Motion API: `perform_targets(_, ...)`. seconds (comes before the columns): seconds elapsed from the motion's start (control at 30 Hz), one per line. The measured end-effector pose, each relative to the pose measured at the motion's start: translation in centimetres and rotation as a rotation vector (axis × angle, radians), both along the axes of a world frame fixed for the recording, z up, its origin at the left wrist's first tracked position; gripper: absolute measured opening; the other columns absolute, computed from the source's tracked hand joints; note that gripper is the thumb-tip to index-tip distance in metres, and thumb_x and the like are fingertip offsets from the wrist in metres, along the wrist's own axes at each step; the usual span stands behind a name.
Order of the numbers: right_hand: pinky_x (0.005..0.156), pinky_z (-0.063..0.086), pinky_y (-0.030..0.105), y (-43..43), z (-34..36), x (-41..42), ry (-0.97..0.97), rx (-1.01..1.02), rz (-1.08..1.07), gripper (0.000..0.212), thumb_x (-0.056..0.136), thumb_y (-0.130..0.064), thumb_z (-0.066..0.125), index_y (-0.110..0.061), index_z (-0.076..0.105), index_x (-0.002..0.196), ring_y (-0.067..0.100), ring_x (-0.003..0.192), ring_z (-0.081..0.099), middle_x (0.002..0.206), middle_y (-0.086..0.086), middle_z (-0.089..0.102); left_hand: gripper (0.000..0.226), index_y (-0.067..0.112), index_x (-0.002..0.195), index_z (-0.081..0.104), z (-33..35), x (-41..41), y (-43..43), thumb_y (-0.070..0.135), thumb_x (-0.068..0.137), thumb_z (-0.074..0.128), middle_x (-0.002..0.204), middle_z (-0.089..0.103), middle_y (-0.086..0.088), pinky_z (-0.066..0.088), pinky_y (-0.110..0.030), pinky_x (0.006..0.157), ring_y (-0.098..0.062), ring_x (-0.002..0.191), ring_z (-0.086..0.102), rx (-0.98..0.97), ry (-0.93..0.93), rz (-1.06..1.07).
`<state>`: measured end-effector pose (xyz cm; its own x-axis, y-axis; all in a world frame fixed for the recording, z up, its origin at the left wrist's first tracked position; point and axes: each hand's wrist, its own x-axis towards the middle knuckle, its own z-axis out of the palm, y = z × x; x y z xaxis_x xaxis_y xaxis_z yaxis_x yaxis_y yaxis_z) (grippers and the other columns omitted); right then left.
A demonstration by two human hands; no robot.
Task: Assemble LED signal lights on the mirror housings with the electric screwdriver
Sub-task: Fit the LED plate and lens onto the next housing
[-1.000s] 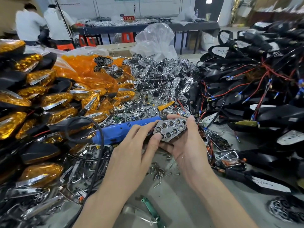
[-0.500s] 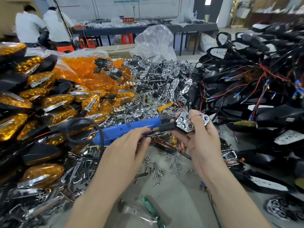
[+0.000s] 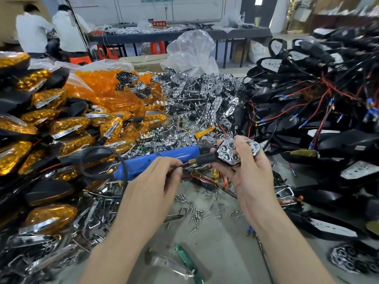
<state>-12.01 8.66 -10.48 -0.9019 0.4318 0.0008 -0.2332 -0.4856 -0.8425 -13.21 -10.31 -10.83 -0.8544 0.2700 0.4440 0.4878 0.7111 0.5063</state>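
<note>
Amber lenses (image 3: 67, 126) pile along the left edge of the table (image 3: 215, 242). The blue screwdriver (image 3: 164, 158) lies mid-table. The left hand (image 3: 155, 185) pinches a red wire (image 3: 185, 163). The right hand (image 3: 252, 177) grips the chrome signal light (image 3: 229, 153). Black mirror housings (image 3: 328, 140) crowd the right edge.

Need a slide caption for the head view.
Right hand grips a chrome LED reflector while left hand pinches a red wire near the blue electric screwdriver.

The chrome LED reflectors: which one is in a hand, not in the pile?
The chrome reflector gripped by the right hand; the left hand pinches a red wire beside it. All others lie in the heap behind.
</note>
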Motion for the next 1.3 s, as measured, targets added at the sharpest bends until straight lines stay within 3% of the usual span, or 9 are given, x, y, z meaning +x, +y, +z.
perform_targets(0.53, 0.070, 0.062, 0.034, -0.38, 0.23, 0.48, 0.033, 0.053, 0.010, 0.007, 0.102, -0.024, 0.060, -0.018, 0.064, 0.104, 0.041, 0.110, 0.070, 0.118, 0.025, 0.069, 0.025, 0.034, 0.105, 0.060, 0.23, 0.13, 0.29, 0.047, 0.097, 0.040, 0.092, 0.056, 0.025, 0.042, -0.014, 0.064, -0.002, 0.087, 0.058, 0.052, -0.018, -0.053)
perform_targets(0.73, 0.072, 0.062, 0.033, -0.39, 0.29, 0.63, 0.069, 0.113, 0.020, 0.009, 0.102, -0.024, 0.060, -0.027, 0.067, 0.097, 0.037, 0.107, 0.072, 0.112, 0.017, 0.074, 0.025, 0.035, 0.103, 0.058, 0.25, 0.21, 0.29, 0.047, 0.097, 0.037, 0.088, 0.054, 0.025, 0.039, -0.014, 0.061, -0.001, 0.083, 0.056, 0.059, -0.021, -0.066)
perform_targets(0.87, 0.073, 0.063, 0.035, -0.69, 0.43, 0.75, 0.073, 0.144, 0.015, 0.015, 0.101, -0.023, 0.061, -0.032, 0.068, 0.092, 0.041, 0.107, 0.070, 0.115, 0.022, 0.071, 0.022, 0.036, 0.101, 0.056, 0.12, 0.24, 0.32, 0.047, 0.097, 0.037, 0.092, 0.055, 0.024, 0.042, -0.015, 0.064, -0.001, 0.086, 0.057, 0.054, -0.020, -0.070)
perform_targets(0.93, 0.073, 0.064, 0.038, -0.79, 0.46, 0.80, 0.083, 0.161, 0.010, 0.016, 0.101, -0.022, 0.061, -0.033, 0.068, 0.091, 0.046, 0.107, 0.068, 0.112, 0.022, 0.071, 0.022, 0.036, 0.101, 0.057, 0.07, 0.21, 0.32, 0.046, 0.098, 0.038, 0.093, 0.055, 0.023, 0.043, -0.015, 0.066, -0.002, 0.086, 0.057, 0.051, -0.018, -0.070)
perform_targets(1.03, 0.076, 0.060, 0.059, -0.84, 0.42, 0.87, 0.082, 0.203, -0.012, 0.017, 0.102, -0.023, 0.061, -0.034, 0.068, 0.091, 0.057, 0.106, 0.060, 0.107, 0.023, 0.071, 0.022, 0.035, 0.102, 0.057, 0.11, 0.18, 0.31, 0.045, 0.098, 0.038, 0.094, 0.054, 0.024, 0.040, -0.014, 0.061, -0.001, 0.086, 0.057, 0.038, -0.017, -0.068)
perform_targets(1.07, 0.076, 0.061, 0.060, -0.84, 0.42, 0.89, 0.080, 0.208, -0.013, 0.016, 0.102, -0.023, 0.060, -0.033, 0.068, 0.092, 0.057, 0.106, 0.060, 0.107, 0.023, 0.071, 0.023, 0.035, 0.102, 0.057, 0.12, 0.17, 0.34, 0.046, 0.097, 0.038, 0.093, 0.055, 0.024, 0.039, -0.014, 0.060, -0.001, 0.087, 0.057, 0.031, -0.016, -0.067)
perform_targets(1.17, 0.071, 0.063, 0.036, -0.79, 0.37, 0.87, 0.072, 0.152, 0.001, 0.014, 0.102, -0.021, 0.060, -0.029, 0.068, 0.094, 0.046, 0.107, 0.068, 0.110, 0.023, 0.071, 0.024, 0.035, 0.103, 0.058, 0.13, 0.17, 0.34, 0.047, 0.097, 0.037, 0.091, 0.055, 0.024, 0.038, -0.013, 0.060, -0.001, 0.086, 0.056, 0.028, -0.020, -0.068)
perform_targets(1.3, 0.074, 0.063, 0.036, -0.73, 0.19, 0.70, 0.065, 0.133, -0.008, 0.018, 0.103, -0.023, 0.060, -0.032, 0.071, 0.091, 0.040, 0.108, 0.070, 0.117, 0.020, 0.071, 0.023, 0.036, 0.102, 0.057, 0.09, 0.17, 0.26, 0.047, 0.097, 0.038, 0.095, 0.055, 0.024, 0.041, -0.011, 0.065, -0.001, 0.084, 0.057, 0.043, -0.028, -0.071)
